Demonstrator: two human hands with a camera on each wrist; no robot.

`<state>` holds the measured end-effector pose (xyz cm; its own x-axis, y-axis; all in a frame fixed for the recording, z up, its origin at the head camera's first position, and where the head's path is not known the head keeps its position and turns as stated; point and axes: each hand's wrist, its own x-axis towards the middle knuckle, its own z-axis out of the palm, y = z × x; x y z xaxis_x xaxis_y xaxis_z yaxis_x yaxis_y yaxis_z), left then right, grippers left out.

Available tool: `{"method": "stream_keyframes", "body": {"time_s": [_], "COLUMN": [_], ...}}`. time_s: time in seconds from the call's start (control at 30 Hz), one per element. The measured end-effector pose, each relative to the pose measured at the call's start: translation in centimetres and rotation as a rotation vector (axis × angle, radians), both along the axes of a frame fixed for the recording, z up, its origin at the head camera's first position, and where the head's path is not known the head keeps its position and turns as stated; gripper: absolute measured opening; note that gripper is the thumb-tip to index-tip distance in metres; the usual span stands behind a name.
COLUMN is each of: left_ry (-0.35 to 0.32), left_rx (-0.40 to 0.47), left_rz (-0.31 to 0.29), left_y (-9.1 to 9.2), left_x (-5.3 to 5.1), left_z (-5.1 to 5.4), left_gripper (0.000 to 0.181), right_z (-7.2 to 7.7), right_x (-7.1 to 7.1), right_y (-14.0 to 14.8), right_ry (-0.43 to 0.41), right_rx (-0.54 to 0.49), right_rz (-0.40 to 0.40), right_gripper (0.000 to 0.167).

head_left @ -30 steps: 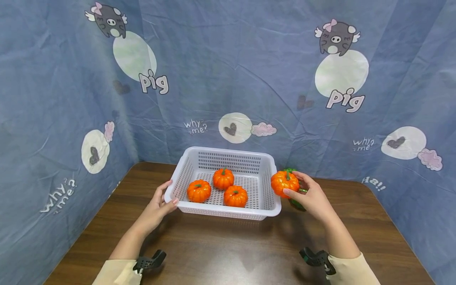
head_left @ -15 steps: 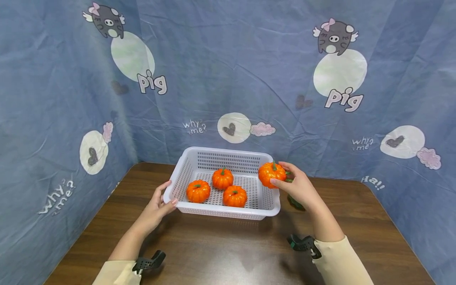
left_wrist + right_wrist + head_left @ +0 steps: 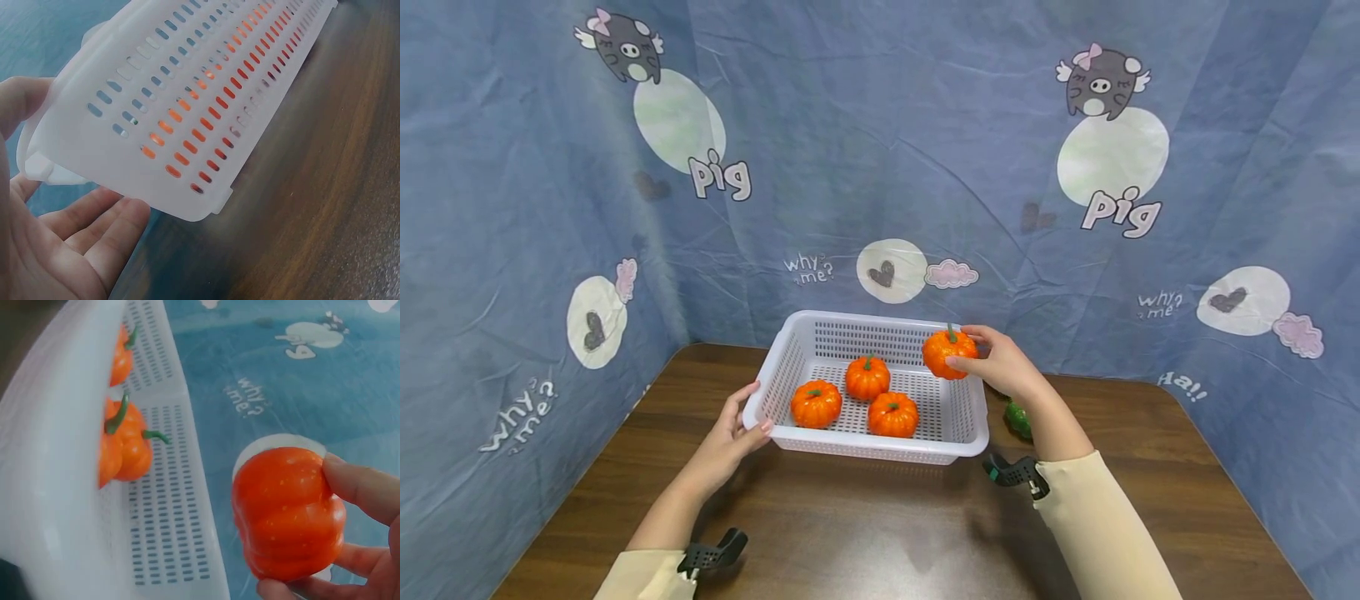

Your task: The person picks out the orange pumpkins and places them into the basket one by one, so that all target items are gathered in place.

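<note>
A white plastic basket (image 3: 880, 446) with slotted walls stands at the back of the table, three small orange pumpkins inside: one at the left (image 3: 816, 404), one behind (image 3: 867, 378), one in front (image 3: 892, 415). My left hand (image 3: 733, 425) grips the basket's left end; in the left wrist view the thumb lies over the rim and the fingers (image 3: 119, 231) are under it. Over the basket's right part my right hand (image 3: 1000, 362) holds another orange pumpkin (image 3: 949, 353) between thumb and fingers. The right wrist view shows this pumpkin (image 3: 287, 512) close up.
A green bumpy object (image 3: 1018, 421) lies on the wooden table (image 3: 865, 517) right of the basket, partly hidden by my right forearm. A blue printed cloth (image 3: 880, 150) hangs close behind the table and along both sides.
My right hand has carried the pumpkin leftward and slightly up, from beside the basket's right rim to above its inside. My left hand has kept its grip on the basket.
</note>
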<state>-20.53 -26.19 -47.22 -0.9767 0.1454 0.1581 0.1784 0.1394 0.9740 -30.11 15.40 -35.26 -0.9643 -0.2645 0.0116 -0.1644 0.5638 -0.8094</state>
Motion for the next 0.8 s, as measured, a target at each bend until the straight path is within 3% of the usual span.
{"method": "stream_keyframes", "body": {"time_s": [0.4,0.63,0.8], "left_ry": [-0.006,-0.005,-0.005], "left_rx": [-0.002,0.011,0.003], "left_rz": [-0.005,-0.011,-0.010], "left_y": [0.2,0.0,0.0], "left_x": [0.0,0.0,0.0], "left_z": [0.0,0.0,0.0], "left_gripper": [0.072,0.070,0.070], "right_z": [-0.2,-0.3,-0.7], "right_x": [-2.7,-4.2,-4.9], "right_y": [-1.4,-2.6,-3.9], "right_ry": [-0.099,-0.217,-0.234], "right_rx": [0.052,0.039,0.065], "right_rz": [0.053,0.068,0.074], "right_gripper": [0.072,0.069,0.069]}}
